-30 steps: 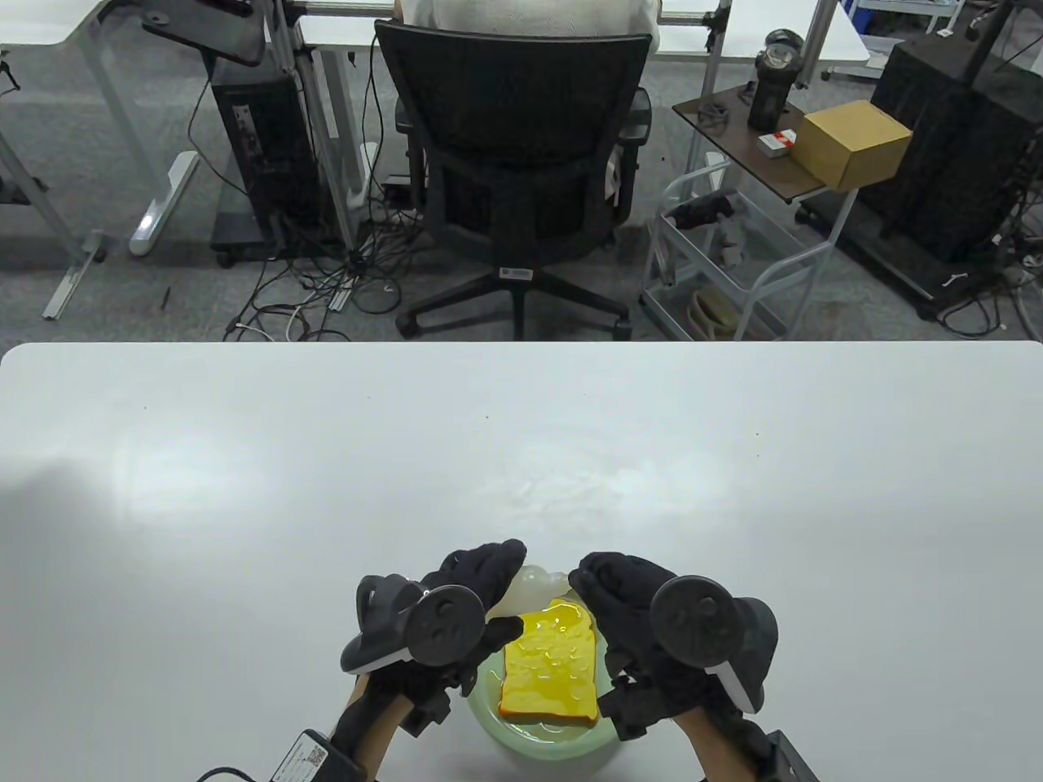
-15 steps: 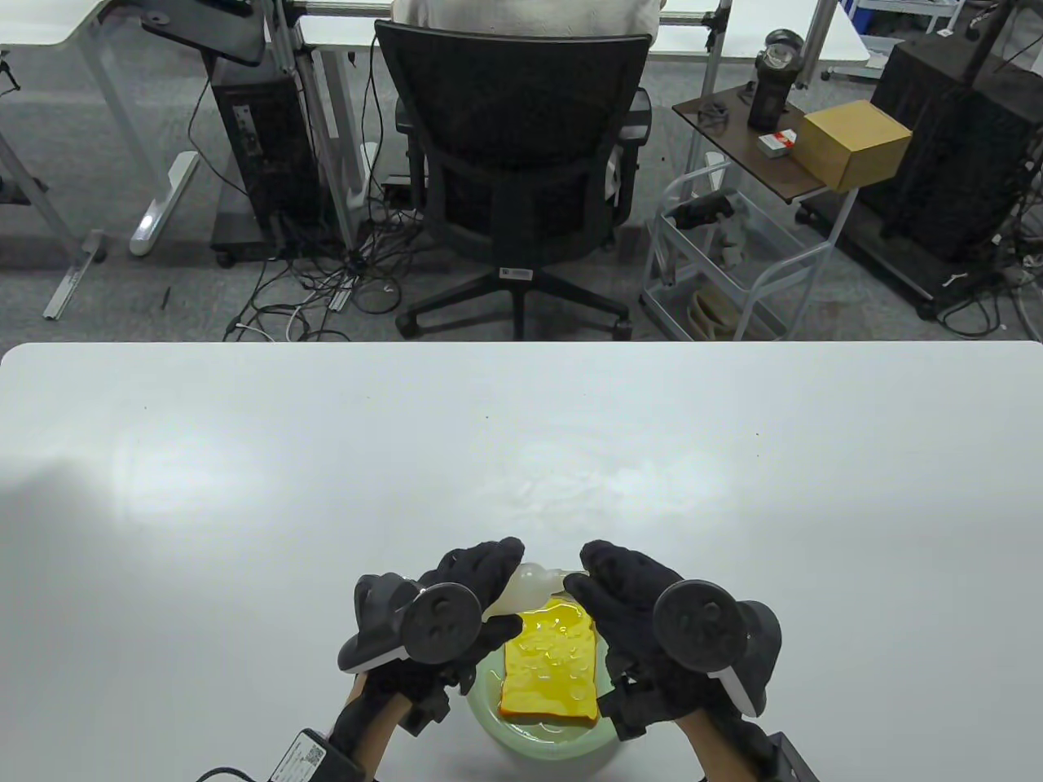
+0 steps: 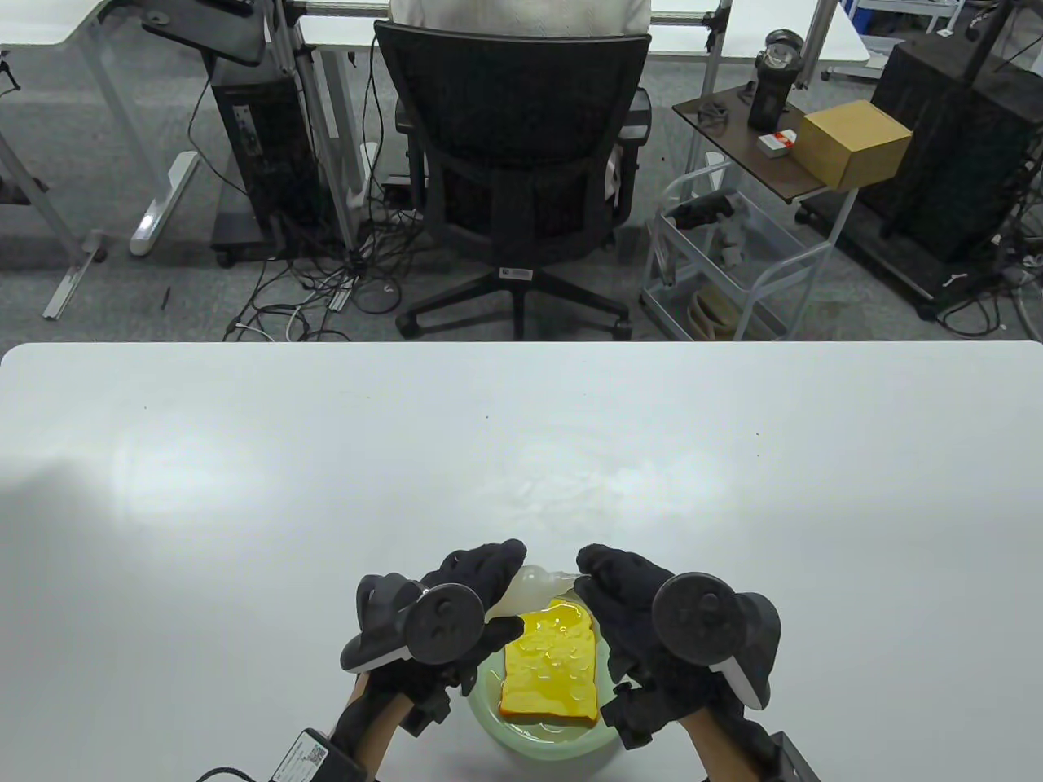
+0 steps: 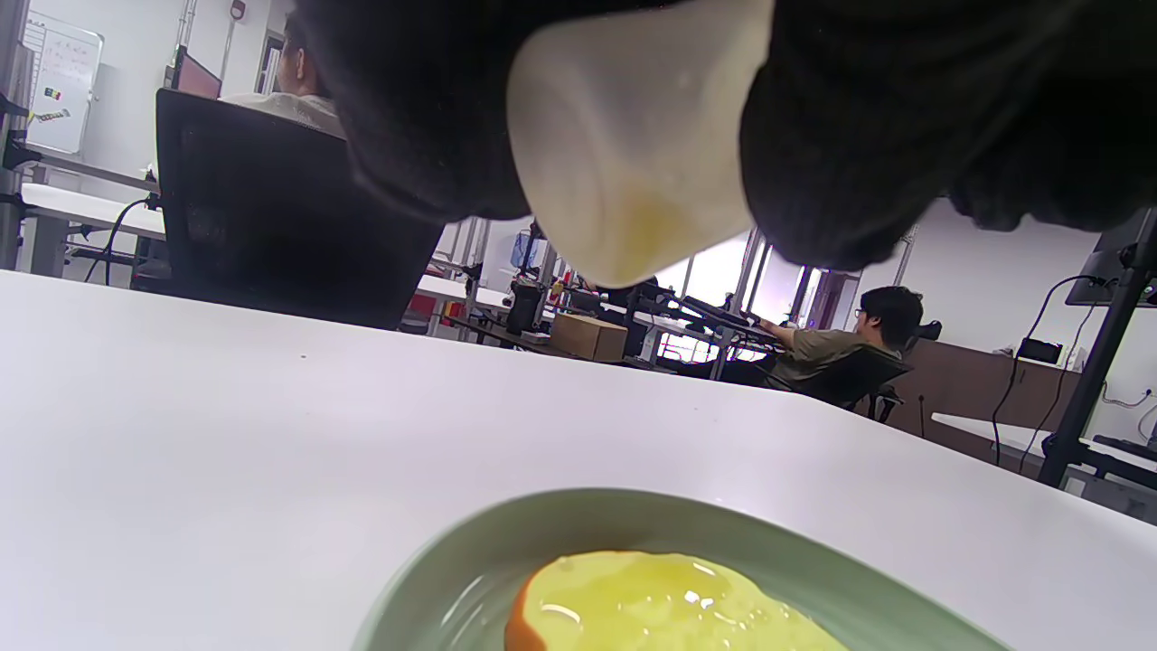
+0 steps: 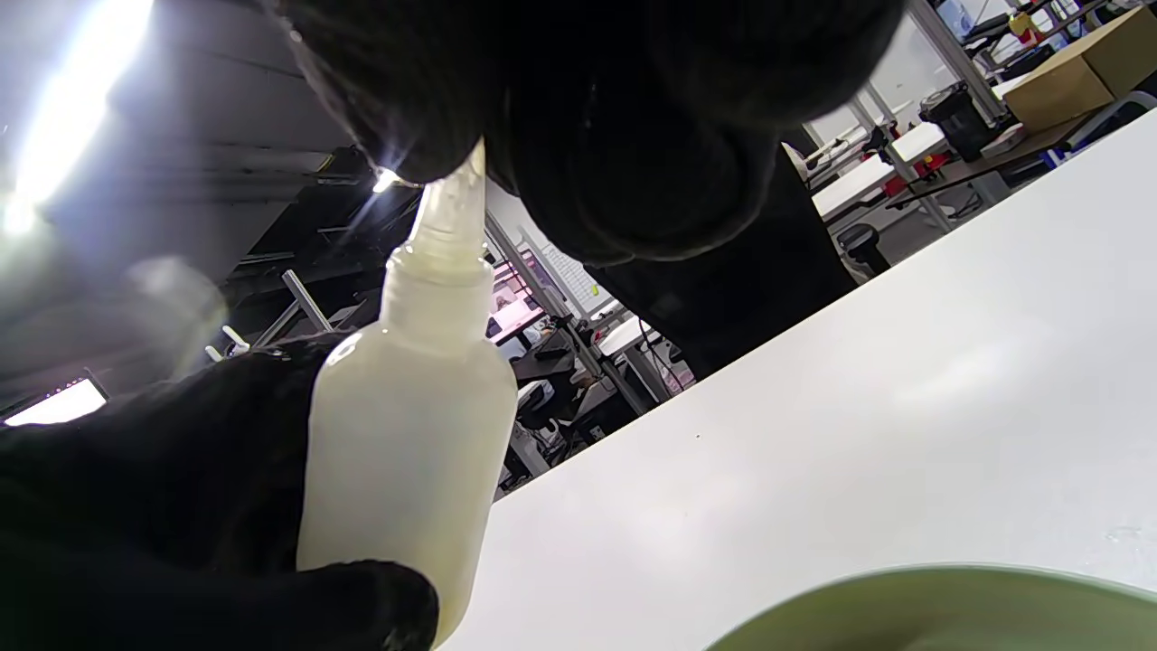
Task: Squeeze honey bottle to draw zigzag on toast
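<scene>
A pale squeeze honey bottle (image 3: 531, 586) hangs over the far edge of a green plate (image 3: 489, 692), its nozzle pointing right. My left hand (image 3: 505, 590) grips the bottle's body; its base shows between the fingers in the left wrist view (image 4: 633, 136). My right hand (image 3: 588, 574) pinches the nozzle tip (image 5: 455, 203) with its fingertips; the bottle's body (image 5: 407, 434) shows below in the right wrist view. The toast (image 3: 550, 664) lies on the plate, glossy yellow with honey, and also shows in the left wrist view (image 4: 651, 606).
The white table (image 3: 326, 489) stretches wide beyond the plate and to both sides. The plate stands close to the table's near edge. An office chair (image 3: 513, 163) and a small cart (image 3: 733, 269) stand on the floor past the far edge.
My right hand's fingertips have shifted slightly at the nozzle tip, and a little more nozzle now shows. The left hand, bottle and toast have hardly moved.
</scene>
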`<action>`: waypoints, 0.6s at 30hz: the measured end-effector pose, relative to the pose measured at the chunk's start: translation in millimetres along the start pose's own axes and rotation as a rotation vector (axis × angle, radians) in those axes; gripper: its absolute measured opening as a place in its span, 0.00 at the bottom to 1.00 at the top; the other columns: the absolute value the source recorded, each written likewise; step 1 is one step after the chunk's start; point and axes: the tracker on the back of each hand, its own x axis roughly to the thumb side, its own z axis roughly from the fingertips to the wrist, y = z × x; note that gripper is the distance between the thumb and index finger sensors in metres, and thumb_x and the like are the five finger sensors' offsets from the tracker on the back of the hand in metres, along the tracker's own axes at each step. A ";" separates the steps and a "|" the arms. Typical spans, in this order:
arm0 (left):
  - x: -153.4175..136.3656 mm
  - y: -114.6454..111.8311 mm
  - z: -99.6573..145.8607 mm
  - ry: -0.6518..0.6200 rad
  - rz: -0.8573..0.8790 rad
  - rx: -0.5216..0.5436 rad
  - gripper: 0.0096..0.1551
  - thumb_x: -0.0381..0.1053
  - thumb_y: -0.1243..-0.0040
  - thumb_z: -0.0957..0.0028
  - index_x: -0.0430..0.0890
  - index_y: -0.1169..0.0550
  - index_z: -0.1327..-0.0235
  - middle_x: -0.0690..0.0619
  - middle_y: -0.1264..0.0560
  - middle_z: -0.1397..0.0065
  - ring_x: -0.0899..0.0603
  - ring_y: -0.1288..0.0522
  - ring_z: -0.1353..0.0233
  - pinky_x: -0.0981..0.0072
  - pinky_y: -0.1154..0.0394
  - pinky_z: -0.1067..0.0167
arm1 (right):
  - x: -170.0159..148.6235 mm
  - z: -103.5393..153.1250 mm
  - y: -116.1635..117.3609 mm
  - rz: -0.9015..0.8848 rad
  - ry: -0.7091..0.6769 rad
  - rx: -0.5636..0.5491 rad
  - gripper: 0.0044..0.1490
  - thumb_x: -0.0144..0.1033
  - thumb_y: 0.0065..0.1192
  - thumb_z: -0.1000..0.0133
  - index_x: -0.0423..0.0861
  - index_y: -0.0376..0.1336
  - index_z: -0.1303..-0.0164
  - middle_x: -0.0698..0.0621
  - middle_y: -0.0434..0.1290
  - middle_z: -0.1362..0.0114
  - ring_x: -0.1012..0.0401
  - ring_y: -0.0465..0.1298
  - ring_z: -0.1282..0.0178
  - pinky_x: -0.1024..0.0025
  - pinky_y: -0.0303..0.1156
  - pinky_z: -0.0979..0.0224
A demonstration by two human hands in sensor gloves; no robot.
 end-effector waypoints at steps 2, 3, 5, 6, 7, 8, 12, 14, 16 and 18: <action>-0.6 0.9 0.3 0.000 0.014 0.008 0.52 0.59 0.23 0.59 0.46 0.33 0.21 0.47 0.29 0.26 0.37 0.21 0.30 0.56 0.17 0.37 | -1.2 0.7 -1.0 -0.005 0.010 -0.024 0.32 0.45 0.72 0.52 0.46 0.72 0.39 0.45 0.84 0.44 0.50 0.83 0.52 0.65 0.81 0.55; -0.3 1.3 0.4 0.000 0.014 0.008 0.52 0.59 0.23 0.59 0.46 0.33 0.21 0.47 0.29 0.26 0.37 0.21 0.31 0.56 0.17 0.37 | -1.6 1.6 -1.3 0.005 0.014 -0.053 0.34 0.51 0.71 0.53 0.46 0.73 0.40 0.45 0.84 0.45 0.50 0.83 0.53 0.65 0.80 0.56; 0.8 1.3 0.3 0.001 0.003 0.008 0.52 0.59 0.23 0.59 0.46 0.33 0.21 0.47 0.29 0.26 0.37 0.21 0.31 0.56 0.17 0.37 | -1.5 2.9 -1.6 0.022 0.027 -0.100 0.36 0.56 0.69 0.54 0.46 0.74 0.42 0.45 0.84 0.47 0.50 0.83 0.54 0.64 0.80 0.57; 1.0 1.0 0.3 0.000 0.001 0.006 0.52 0.59 0.23 0.59 0.46 0.33 0.21 0.47 0.29 0.26 0.37 0.21 0.31 0.56 0.17 0.37 | -1.6 3.5 -1.9 0.040 0.032 -0.127 0.34 0.57 0.68 0.54 0.46 0.75 0.44 0.45 0.85 0.48 0.50 0.83 0.55 0.65 0.80 0.57; 1.1 0.9 0.2 0.000 0.002 0.006 0.52 0.59 0.23 0.59 0.46 0.33 0.21 0.47 0.29 0.26 0.37 0.21 0.31 0.56 0.17 0.37 | -1.6 3.8 -1.8 0.049 0.037 -0.140 0.33 0.56 0.68 0.53 0.47 0.76 0.46 0.46 0.85 0.50 0.50 0.83 0.56 0.65 0.80 0.58; 1.2 0.8 0.1 -0.002 0.006 0.008 0.52 0.59 0.23 0.59 0.46 0.33 0.21 0.47 0.29 0.26 0.37 0.21 0.31 0.56 0.17 0.37 | -1.4 4.0 -1.3 0.057 0.039 -0.149 0.30 0.55 0.67 0.53 0.47 0.77 0.49 0.46 0.86 0.51 0.51 0.84 0.57 0.65 0.80 0.59; 3.0 0.7 -0.1 -0.007 -0.008 0.009 0.52 0.59 0.23 0.59 0.46 0.33 0.21 0.47 0.29 0.26 0.37 0.21 0.31 0.56 0.17 0.37 | 1.1 3.7 2.1 0.071 0.034 -0.109 0.25 0.50 0.68 0.51 0.48 0.77 0.50 0.47 0.86 0.52 0.51 0.84 0.58 0.66 0.81 0.60; 3.0 0.4 -0.1 -0.006 -0.014 0.007 0.52 0.59 0.23 0.59 0.46 0.33 0.21 0.47 0.29 0.26 0.37 0.21 0.31 0.56 0.17 0.37 | 2.1 3.5 2.9 0.073 0.026 -0.094 0.25 0.47 0.69 0.50 0.48 0.77 0.48 0.47 0.85 0.50 0.51 0.84 0.56 0.66 0.81 0.58; 1.7 0.1 -0.3 -0.002 -0.007 0.004 0.52 0.59 0.23 0.59 0.46 0.33 0.21 0.47 0.29 0.26 0.37 0.21 0.30 0.56 0.17 0.37 | 1.7 2.3 2.8 0.052 0.019 -0.047 0.25 0.45 0.68 0.49 0.47 0.75 0.45 0.46 0.85 0.48 0.51 0.83 0.54 0.65 0.81 0.57; 1.0 -0.1 -0.4 0.000 -0.005 0.004 0.52 0.59 0.23 0.59 0.46 0.33 0.21 0.47 0.29 0.26 0.37 0.21 0.30 0.56 0.17 0.37 | 0.9 1.3 2.2 0.028 0.019 -0.013 0.26 0.42 0.69 0.49 0.46 0.74 0.42 0.45 0.84 0.46 0.51 0.83 0.52 0.65 0.80 0.55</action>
